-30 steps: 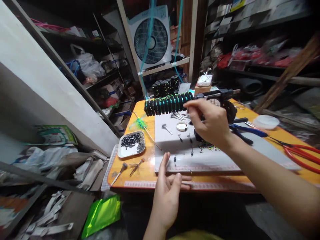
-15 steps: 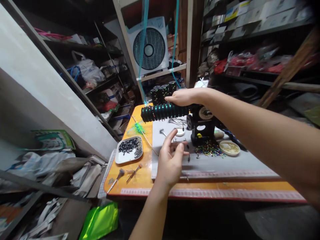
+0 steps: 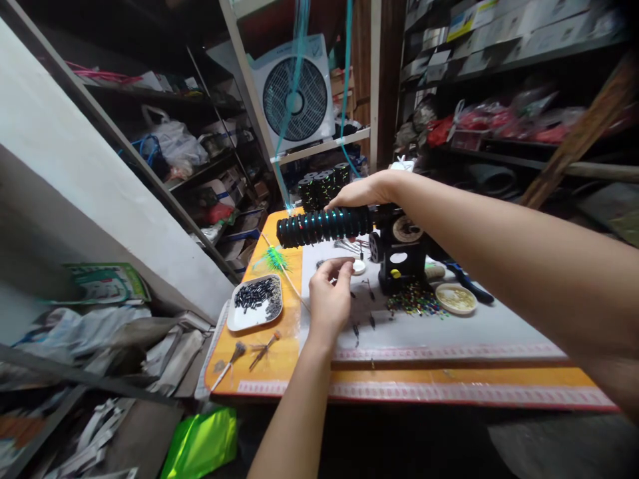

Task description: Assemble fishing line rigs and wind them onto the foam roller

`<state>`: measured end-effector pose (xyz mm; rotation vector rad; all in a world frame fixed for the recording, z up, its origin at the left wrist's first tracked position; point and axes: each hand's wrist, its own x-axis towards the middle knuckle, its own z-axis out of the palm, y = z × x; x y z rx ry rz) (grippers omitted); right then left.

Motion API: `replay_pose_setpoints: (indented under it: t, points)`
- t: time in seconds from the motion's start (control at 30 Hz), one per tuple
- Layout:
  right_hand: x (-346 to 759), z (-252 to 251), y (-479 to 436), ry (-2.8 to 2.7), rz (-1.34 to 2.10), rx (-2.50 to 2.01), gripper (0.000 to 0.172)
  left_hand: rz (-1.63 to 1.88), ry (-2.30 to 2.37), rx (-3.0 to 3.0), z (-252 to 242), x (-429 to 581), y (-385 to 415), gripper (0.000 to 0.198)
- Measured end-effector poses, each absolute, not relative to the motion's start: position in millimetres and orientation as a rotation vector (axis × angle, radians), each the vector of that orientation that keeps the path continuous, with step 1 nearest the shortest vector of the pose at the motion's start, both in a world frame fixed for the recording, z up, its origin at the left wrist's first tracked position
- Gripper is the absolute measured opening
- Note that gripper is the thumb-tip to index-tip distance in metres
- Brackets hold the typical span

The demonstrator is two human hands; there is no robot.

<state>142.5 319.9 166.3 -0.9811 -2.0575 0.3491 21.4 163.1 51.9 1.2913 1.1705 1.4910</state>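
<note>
A black ridged cylinder (image 3: 324, 226) with shiny teal bands sticks out sideways from a small black machine (image 3: 399, 256). My right hand (image 3: 367, 189) lies over the cylinder's top near the machine, curled around it, its fingers partly hidden behind. Below the cylinder, my left hand (image 3: 330, 289) is closed, thumb and forefinger pinched together beside a small white dish (image 3: 358, 267). Whatever the pinch holds is too small to make out. Several small dark swivel-like pieces (image 3: 372, 320) lie on the grey board (image 3: 419, 336) to the right of my left hand.
A white tray (image 3: 244, 327) of black tubes stands left. Colourful beads (image 3: 417, 299) and a round dish (image 3: 456, 310) lie by the machine. Two brushes, one a grey-tipped brush (image 3: 229, 364), lie at the table's front left. Behind stand black spools (image 3: 322, 183) and a box fan (image 3: 295, 100).
My left hand's fingers have come together from a spread pose, and the hand has shifted slightly left. My right hand has come down closer around the cylinder.
</note>
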Motion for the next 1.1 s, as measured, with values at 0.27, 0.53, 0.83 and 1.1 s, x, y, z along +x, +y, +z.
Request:
replay_pose_setpoints:
  t: [0.27,0.53,0.83,1.1]
  points:
    - [156,167,240,-1.895,-0.048,-0.99,0.025,1.32,0.761,1.016,50,9,105,0.028]
    - [173,95,150,-1.698,1.371,-0.986,0.041,1.085,0.535,0.699,30,4,70,0.038]
    - [151,69,121,-1.263,2.16,-0.726,0.037,1.066,0.418,0.633,12,8,44,0.035]
    - [152,64,114,-1.139,2.069,-0.823,0.041,0.959,0.348,0.529,5,8,20,0.036]
